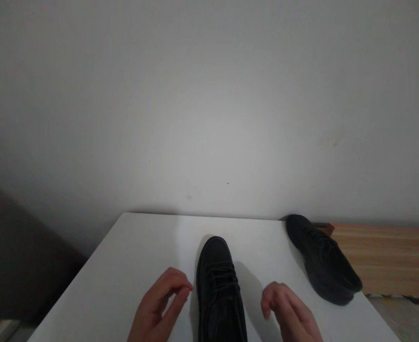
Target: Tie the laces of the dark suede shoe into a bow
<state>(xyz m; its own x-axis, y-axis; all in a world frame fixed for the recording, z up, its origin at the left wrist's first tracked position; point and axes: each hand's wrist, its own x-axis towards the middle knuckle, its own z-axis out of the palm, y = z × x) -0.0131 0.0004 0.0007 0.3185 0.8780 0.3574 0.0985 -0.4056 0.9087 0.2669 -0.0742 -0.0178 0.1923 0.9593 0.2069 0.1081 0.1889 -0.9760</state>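
**Your two hands flank a black laced shoe**

The black shoe (pixel 218 285) sits upright in front of you, toe pointing away, its heel end cut off by the bottom of the view. Its dark laces (pixel 222 276) cross the upper in several rows; the loose ends are too dark to make out.

Your left hand (pixel 161 306) is just left of the black shoe. Its thumb and forefinger curve round into a ring, their tips nearly meeting close to the shoe's side. You show nothing plainly held there, though I cannot tell whether the tips touch or pinch something fine.

Your right hand (pixel 289 311) is to the right of the black shoe, a little farther off than the left, with bare surface showing between. Its fingers are curled inward; how tightly they close, and whether they have hold of anything, I cannot tell.

Under the black shoe is a white tabletop (pixel 124 266). Well to the shoe's right, a second shoe (pixel 323 261) lies at a slant across the tabletop's right edge. Past that is a wood-grained surface (pixel 390 256). Beyond the black shoe's toe rises a pale wall (pixel 209 118).
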